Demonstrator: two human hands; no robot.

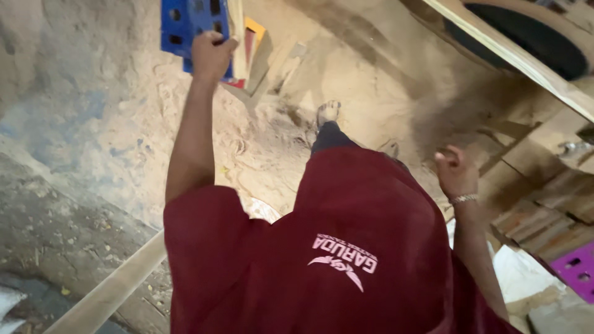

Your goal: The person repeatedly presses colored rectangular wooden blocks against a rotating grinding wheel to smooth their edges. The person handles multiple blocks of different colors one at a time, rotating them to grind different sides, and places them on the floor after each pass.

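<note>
Left hand (211,54) grips a blue plastic crate (189,28) with square holes.

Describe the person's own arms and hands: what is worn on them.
Both arms are bare below short maroon sleeves of a T-shirt. The right hand has a pale beaded bracelet at the wrist. The left hand wears no glove, ring or band that shows.

Two hands: left hand (211,55), right hand (456,172). One blue crate (185,25), one purple crate (575,269), one bare foot (328,112), one long wooden plank (108,291) on the floor.
</note>
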